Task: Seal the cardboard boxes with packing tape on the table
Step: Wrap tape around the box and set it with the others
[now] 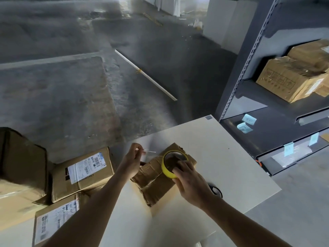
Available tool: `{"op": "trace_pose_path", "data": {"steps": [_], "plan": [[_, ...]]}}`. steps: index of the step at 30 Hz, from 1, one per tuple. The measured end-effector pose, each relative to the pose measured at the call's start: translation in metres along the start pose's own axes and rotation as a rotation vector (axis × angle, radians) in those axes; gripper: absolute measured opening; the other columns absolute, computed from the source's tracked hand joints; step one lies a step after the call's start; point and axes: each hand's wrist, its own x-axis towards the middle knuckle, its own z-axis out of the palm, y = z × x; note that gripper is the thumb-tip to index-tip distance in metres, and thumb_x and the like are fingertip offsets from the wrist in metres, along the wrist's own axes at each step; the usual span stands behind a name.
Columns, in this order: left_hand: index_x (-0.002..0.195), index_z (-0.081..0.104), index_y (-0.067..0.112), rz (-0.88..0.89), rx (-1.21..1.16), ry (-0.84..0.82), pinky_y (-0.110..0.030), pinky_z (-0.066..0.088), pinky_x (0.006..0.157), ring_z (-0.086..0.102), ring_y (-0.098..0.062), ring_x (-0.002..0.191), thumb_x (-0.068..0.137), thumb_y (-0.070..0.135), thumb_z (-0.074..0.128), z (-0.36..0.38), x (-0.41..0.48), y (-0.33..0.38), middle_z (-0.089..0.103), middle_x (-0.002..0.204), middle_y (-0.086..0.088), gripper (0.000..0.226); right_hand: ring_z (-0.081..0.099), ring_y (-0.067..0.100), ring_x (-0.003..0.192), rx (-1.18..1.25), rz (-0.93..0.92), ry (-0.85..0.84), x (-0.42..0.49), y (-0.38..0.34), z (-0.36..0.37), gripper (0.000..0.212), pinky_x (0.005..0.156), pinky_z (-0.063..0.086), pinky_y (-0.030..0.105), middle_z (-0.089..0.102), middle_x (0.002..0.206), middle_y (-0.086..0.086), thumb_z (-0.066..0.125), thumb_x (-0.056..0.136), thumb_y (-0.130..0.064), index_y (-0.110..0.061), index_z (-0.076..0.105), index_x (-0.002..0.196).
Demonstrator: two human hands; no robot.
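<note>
Here, a white table [222, 148] stands beside grey shelving [249, 68] on concrete floor [71, 86].

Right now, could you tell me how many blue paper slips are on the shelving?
4 blue slips: two side by side on the middle shelf, two near the front edge below; others may lie out of frame.
</note>
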Motion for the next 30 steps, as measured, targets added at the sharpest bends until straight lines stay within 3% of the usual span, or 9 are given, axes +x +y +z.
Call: {"op": "trace_pose_path", "data": {"steps": [4,8,12,15,20,23,26,30], "plan": [[0.110,0.049,0.014,-0.084,-0.078,0.118,-0.039,0.057,0.067,0.066,-0.025,0.086,0.105,0.018,0.040,0.003,-0.016,-0.003,0.064,0.103,-0.012,0.011,0.049,0.028,0.122,0.049,-0.056,-0.015,0.010,0.011,-0.001,0.030,0.072,0.061,0.037,0.052,0.129,0.007,0.058,0.095,-0.023,-0.016,0.051,0.123],[0.109,0.040,0.015,0.002,-0.189,0.157,-0.048,0.062,0.064,0.067,-0.021,0.104,0.104,0.015,0.039,0.008,-0.036,-0.012,0.055,0.114,-0.017,0.005,0.049,0.033,0.121,0.075,-0.139,-0.043,0.022,0.020,0.000,0.032,0.074,0.061,0.041,0.053,0.126,0.011,0.061,0.091,-0.017,-0.014,0.051,0.121],[0.107,0.040,0.017,-0.058,-0.205,0.279,-0.032,0.060,0.052,0.069,-0.023,0.095,0.105,0.022,0.033,0.014,-0.058,-0.008,0.059,0.110,-0.010,0.009,0.049,0.034,0.122,0.086,-0.220,-0.095,0.034,0.025,-0.002,0.036,0.076,0.061,0.044,0.054,0.127,0.013,0.065,0.089,-0.018,-0.017,0.046,0.119],[0.105,0.040,0.017,-0.099,-0.233,0.336,-0.030,0.057,0.047,0.071,-0.025,0.087,0.106,0.024,0.031,0.019,-0.069,-0.010,0.061,0.111,-0.009,0.011,0.046,0.035,0.129,0.069,-0.235,-0.153,0.042,0.025,-0.005,0.035,0.077,0.062,0.044,0.054,0.132,0.013,0.065,0.091,-0.019,-0.014,0.050,0.122],[0.096,0.039,0.036,-0.185,-0.286,0.423,-0.047,0.059,0.049,0.072,-0.029,0.079,0.106,0.026,0.031,0.025,-0.088,-0.007,0.061,0.107,-0.003,0.016,0.040,0.030,0.132,0.086,-0.293,-0.190,0.052,0.027,-0.005,0.031,0.076,0.061,0.043,0.050,0.133,0.011,0.061,0.093,-0.021,-0.012,0.055,0.122],[0.095,0.039,0.043,-0.241,-0.312,0.481,-0.043,0.060,0.052,0.073,-0.025,0.076,0.105,0.035,0.029,0.031,-0.100,0.003,0.061,0.113,-0.003,0.016,0.038,0.025,0.132,0.101,-0.351,-0.207,0.059,0.032,-0.004,0.029,0.075,0.060,0.040,0.048,0.133,0.007,0.061,0.094,-0.022,-0.014,0.056,0.122],[0.109,0.038,0.031,-0.305,-0.383,0.544,-0.037,0.059,0.054,0.074,-0.020,0.076,0.105,0.034,0.031,0.042,-0.111,0.009,0.061,0.119,-0.004,0.008,0.040,0.023,0.130,0.107,-0.429,-0.240,0.065,0.038,-0.006,0.025,0.077,0.059,0.039,0.047,0.132,0.005,0.060,0.095,-0.024,-0.015,0.058,0.119],[0.117,0.037,0.028,-0.387,-0.510,0.591,-0.046,0.062,0.061,0.074,-0.021,0.082,0.105,0.031,0.034,0.056,-0.123,0.019,0.061,0.123,-0.004,0.013,0.044,0.022,0.127,0.155,-0.526,-0.262,0.071,0.044,-0.013,0.021,0.076,0.060,0.038,0.050,0.126,0.005,0.064,0.093,-0.020,-0.017,0.058,0.112]]}}
